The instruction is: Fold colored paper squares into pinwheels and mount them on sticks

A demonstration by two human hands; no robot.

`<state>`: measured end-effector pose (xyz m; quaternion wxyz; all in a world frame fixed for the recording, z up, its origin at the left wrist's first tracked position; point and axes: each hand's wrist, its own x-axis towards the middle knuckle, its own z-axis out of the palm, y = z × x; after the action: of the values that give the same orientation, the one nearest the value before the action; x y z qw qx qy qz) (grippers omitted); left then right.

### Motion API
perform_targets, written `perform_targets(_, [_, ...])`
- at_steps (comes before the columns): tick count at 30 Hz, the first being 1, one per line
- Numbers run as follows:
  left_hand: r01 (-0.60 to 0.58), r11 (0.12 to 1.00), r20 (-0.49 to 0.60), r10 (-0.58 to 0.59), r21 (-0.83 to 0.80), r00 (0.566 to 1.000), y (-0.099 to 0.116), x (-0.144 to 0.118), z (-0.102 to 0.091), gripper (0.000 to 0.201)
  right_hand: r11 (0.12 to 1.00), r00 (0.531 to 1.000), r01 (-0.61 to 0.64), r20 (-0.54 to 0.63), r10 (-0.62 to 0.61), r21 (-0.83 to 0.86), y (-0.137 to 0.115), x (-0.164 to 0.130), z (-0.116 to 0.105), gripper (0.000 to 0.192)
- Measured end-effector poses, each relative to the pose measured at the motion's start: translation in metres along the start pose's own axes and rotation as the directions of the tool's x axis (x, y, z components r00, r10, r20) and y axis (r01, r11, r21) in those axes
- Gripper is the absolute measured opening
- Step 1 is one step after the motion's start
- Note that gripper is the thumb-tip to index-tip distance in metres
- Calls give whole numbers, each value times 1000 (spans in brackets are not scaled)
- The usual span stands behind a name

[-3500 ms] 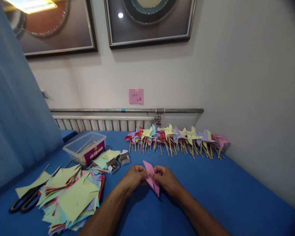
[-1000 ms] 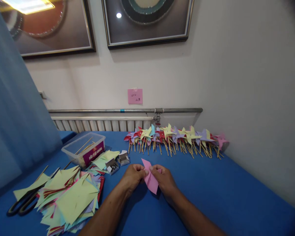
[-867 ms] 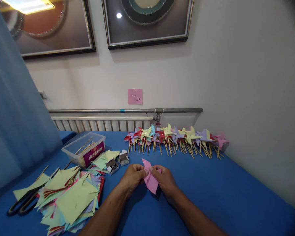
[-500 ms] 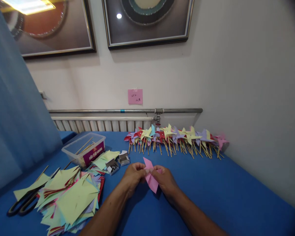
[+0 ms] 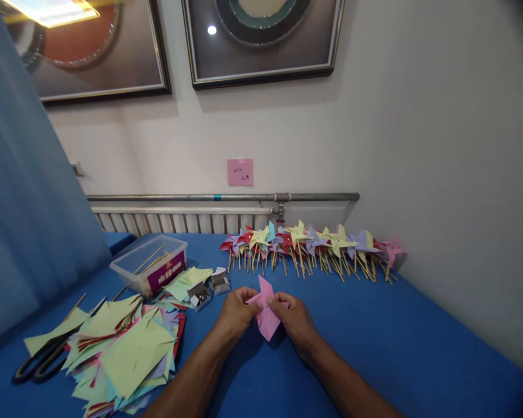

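A pink paper pinwheel [image 5: 268, 324] is held between my two hands above the blue table. My left hand [image 5: 237, 313] pinches its left side, the thumb lying on the paper. With the thumb close to the folded centre, my right hand [image 5: 294, 316] grips the right side. One pointed blade stands up and another points down toward me. No stick shows on this pinwheel. Just beyond my left hand sit a small open box of metal pins [image 5: 199, 296] and a second small box [image 5: 219, 282].
Finished pinwheels on sticks [image 5: 305, 241] lie in a row along the wall. At left are a pile of cut paper squares [image 5: 135, 354], black-handled scissors [image 5: 47, 357] and a clear plastic tub [image 5: 128, 273] with sticks. A blue curtain [image 5: 35, 191] hangs at the left edge.
The pink pinwheel has turned slightly and its blades look more spread. My left thumb has shifted a little left, away from the centre, while both hands keep their hold.
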<state>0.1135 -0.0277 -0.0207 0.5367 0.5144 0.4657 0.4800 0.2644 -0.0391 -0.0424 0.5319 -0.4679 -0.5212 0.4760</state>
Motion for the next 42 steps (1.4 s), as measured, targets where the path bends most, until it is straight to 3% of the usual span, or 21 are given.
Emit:
perform_targets(19, [44, 999, -52, -44, 0, 998, -3, 3, 1, 12, 1000, 993, -21, 113, 21, -5, 7, 5, -4, 48])
perform_targets(26, [2, 998, -44, -5, -69, 999, -6, 3, 3, 13, 1000, 994, -29, 101, 29, -4, -8, -3, 0, 33])
perform_targets(33, [0, 998, 2, 0, -61, 1000, -8, 4, 2, 19, 998, 995, -63, 75, 63, -3, -5, -2, 1, 26])
perform_targets(42, [-34, 999, 10, 34, -21, 999, -12, 4, 0, 22, 999, 999, -4, 53, 6, -49, -3, -1, 0, 39])
